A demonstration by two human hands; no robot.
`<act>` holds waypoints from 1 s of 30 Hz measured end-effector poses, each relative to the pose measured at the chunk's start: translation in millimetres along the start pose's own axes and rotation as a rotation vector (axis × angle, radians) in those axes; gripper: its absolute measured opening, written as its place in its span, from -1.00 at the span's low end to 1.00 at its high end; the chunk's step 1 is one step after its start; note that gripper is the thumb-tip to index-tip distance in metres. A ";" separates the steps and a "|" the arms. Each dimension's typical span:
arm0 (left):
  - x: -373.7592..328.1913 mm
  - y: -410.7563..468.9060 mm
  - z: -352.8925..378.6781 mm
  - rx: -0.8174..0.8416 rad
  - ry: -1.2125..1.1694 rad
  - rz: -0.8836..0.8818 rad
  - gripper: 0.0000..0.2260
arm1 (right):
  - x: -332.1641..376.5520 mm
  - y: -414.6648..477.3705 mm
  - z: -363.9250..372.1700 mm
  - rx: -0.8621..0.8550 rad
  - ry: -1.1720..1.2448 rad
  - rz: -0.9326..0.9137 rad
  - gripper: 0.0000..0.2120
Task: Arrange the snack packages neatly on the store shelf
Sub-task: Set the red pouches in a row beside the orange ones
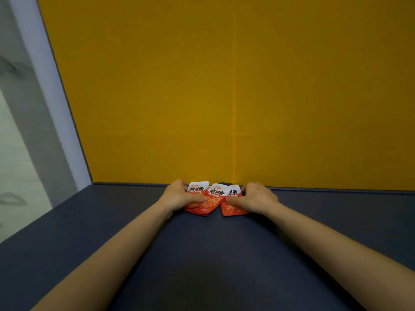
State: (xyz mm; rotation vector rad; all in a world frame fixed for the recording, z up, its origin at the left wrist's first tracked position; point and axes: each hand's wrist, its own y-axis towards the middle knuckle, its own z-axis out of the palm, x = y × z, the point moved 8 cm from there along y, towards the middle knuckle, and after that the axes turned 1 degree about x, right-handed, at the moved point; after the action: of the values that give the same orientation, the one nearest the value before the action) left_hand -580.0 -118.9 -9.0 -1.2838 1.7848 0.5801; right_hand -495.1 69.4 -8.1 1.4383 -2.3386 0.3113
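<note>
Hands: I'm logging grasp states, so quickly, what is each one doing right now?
Left hand: grips the overlapping snack packages on the left, thumb on top.
Right hand: grips the rightmost snack package, thumb on top.

Here's the shelf [89,243]: a dark blue-grey board, flat and matt, running wide across the view and back to a yellow rear panel [224,86]. At the back, near the middle and just in front of that panel, lies a small cluster of red-and-white snack packages [213,198]. They overlap in a fan, white tops toward the panel. The left ones sit stacked, while the right package [233,211] lies tilted, its lower corner apart from the others.
</note>
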 end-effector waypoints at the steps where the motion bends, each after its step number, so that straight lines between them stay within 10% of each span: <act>1: 0.4 2.1 0.2 0.008 -0.016 0.001 -0.23 | 0.1 1.5 2.2 -0.012 0.021 0.015 -0.49; 8: -3.9 7.6 7.2 0.096 0.064 -0.032 0.13 | 6.2 -4.9 3.9 -0.079 0.109 0.119 -0.56; 20: -22.9 1.0 34.4 0.244 -0.048 0.122 -0.46 | 12.0 -17.1 0.4 -0.189 0.235 0.150 -0.54; 24: -20.7 11.5 34.0 0.214 -0.089 0.195 -0.17 | 10.6 -21.7 0.1 -0.183 0.288 0.139 -0.56; 30: -33.3 -8.9 31.8 0.231 -0.288 0.224 -0.50 | -10.1 -42.2 -23.1 -0.235 0.496 0.145 -0.60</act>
State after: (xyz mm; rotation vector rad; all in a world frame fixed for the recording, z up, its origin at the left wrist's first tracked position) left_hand -556.2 -80.2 2.6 -0.8068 1.7052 0.6271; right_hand -448.8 67.1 8.1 0.9515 -1.9949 0.3698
